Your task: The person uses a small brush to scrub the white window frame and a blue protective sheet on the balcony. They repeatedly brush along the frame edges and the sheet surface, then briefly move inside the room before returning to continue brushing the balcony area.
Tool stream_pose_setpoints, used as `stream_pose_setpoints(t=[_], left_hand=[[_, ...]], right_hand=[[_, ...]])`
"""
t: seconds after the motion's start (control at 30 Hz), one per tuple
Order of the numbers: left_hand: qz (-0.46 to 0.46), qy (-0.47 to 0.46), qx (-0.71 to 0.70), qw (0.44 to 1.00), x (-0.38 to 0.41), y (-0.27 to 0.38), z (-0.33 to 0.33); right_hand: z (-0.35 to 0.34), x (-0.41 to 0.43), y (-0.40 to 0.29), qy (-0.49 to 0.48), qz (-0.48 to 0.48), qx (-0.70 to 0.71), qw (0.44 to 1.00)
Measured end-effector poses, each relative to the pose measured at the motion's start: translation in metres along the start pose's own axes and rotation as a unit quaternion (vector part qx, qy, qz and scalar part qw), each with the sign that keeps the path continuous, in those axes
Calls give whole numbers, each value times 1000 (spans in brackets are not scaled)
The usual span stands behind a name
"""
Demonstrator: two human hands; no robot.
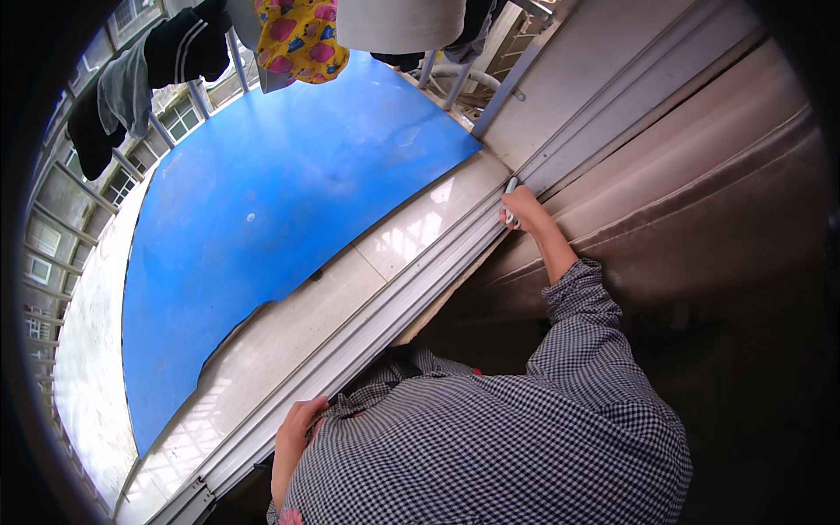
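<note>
My right hand (522, 207) grips a small pale brush (510, 197) at the right end of the window's white sliding track (387, 302), close to the frame's corner. The brush's tip points into the track; its bristles cannot be made out. My left hand (298, 423) lies near the lower left part of the track, beside the front of my checked garment. Its fingers are bent and partly hidden, so what it touches or holds cannot be told.
Beyond the track lies a tiled sill (348, 275) with a blue sheet (295, 177). Metal bars (197, 98) enclose the outer side. Clothes, among them a yellow patterned cloth (302, 39), hang above. A pinkish curtain (656, 190) hangs at the right.
</note>
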State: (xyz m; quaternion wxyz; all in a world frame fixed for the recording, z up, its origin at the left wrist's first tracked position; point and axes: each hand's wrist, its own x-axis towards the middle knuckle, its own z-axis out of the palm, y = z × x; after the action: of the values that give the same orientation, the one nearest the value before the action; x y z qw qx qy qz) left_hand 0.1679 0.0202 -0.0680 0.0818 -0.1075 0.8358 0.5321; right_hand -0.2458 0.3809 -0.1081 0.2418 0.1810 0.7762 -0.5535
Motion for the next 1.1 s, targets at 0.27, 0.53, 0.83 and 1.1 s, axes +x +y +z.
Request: stream_pose_setpoints(t=[0.27,0.53,0.83,1.1], left_hand=[[12,-10,-21,1000,1,-10,2],[-2,-41,-15,999,11,6,0],[-2,-35,13,999,7,3,-3],[44,-25,6,999,0,-16,-3]], right_hand=[[-20,-38,-12,-38,57,104,992],[-2,-69,-13,-31,-85,118,989],[11,-64,12,-23,-75,187,979],[35,-26,-1,-72,131,210,966]])
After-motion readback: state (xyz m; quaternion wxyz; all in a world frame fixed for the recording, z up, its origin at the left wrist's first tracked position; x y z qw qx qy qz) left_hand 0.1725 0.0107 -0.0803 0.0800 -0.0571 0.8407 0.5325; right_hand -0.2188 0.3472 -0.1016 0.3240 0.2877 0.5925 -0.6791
